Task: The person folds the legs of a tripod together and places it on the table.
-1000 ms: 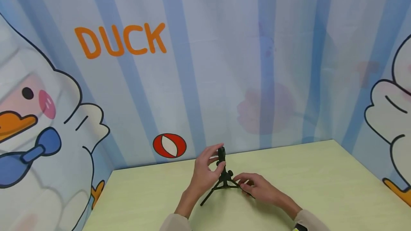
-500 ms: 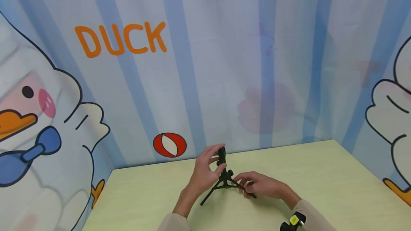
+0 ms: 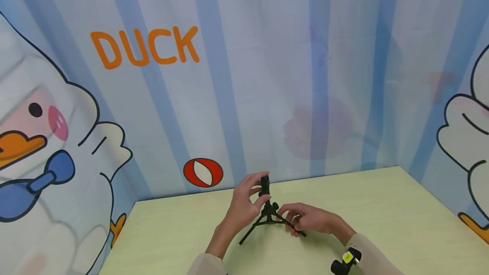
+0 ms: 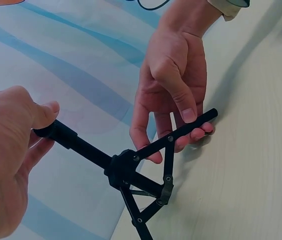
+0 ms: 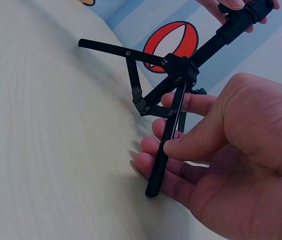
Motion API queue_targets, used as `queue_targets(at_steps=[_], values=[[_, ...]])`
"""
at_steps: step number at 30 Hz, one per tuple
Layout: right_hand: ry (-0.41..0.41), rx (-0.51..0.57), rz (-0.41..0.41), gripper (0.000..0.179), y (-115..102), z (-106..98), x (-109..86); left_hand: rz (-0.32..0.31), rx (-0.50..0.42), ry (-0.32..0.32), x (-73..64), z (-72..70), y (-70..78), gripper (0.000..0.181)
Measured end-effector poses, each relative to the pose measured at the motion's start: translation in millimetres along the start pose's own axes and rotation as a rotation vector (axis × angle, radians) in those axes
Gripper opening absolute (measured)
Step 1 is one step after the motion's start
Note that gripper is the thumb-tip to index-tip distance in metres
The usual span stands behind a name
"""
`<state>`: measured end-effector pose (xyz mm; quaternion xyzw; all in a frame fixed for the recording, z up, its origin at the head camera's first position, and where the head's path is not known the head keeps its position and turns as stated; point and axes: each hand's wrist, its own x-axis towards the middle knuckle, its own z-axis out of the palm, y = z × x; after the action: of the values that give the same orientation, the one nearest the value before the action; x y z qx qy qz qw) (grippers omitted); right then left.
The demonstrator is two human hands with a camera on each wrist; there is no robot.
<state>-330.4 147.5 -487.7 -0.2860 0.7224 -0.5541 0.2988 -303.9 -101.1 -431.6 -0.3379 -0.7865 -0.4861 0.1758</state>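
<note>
A small black tripod (image 3: 269, 210) stands upright with its legs spread over the pale table. My left hand (image 3: 244, 203) grips the top of its centre column (image 4: 88, 150) between thumb and fingers. Lower down, my right hand (image 3: 311, 218) pinches one leg (image 5: 161, 162), thumb on one side and fingers behind it. In the right wrist view another leg (image 5: 103, 47) sticks out to the left, joined to the column by a hinged brace (image 5: 133, 75). A small knob (image 3: 275, 205) shows on the tripod's hub. The third leg is mostly hidden.
The pale wood-grain table (image 3: 172, 232) ends at a striped blue curtain (image 3: 259, 75) with printed ducks and a red ball print (image 3: 203, 172). A black device with a yellow patch (image 3: 347, 257) sits on my right wrist.
My right hand has shifted slightly along the leg, and its fingers now curl underneath it. The leg's end shows more. My left hand keeps its hold on the column.
</note>
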Motion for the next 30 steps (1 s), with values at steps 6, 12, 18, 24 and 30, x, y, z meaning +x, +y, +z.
queue_targets(at_steps=[6,12,18,24,30], values=[[-0.006,0.001,-0.009,0.062,1.2,-0.4,-0.4,-0.006,0.006,-0.008,0.8,-0.3,1.1,0.062],[-0.006,-0.002,-0.028,0.062,0.8,0.4,-1.3,-0.005,0.009,-0.009,0.4,-0.7,0.7,0.062],[-0.008,0.009,-0.035,0.061,0.8,1.4,-3.4,-0.005,0.009,-0.009,-0.3,-0.5,0.3,0.063],[-0.010,0.016,-0.038,0.062,2.6,0.9,-3.7,-0.004,0.003,-0.011,-0.2,-0.6,0.5,0.064],[-0.014,0.022,-0.044,0.062,4.5,0.1,-3.5,-0.003,0.003,-0.013,-1.1,-0.8,0.7,0.064]])
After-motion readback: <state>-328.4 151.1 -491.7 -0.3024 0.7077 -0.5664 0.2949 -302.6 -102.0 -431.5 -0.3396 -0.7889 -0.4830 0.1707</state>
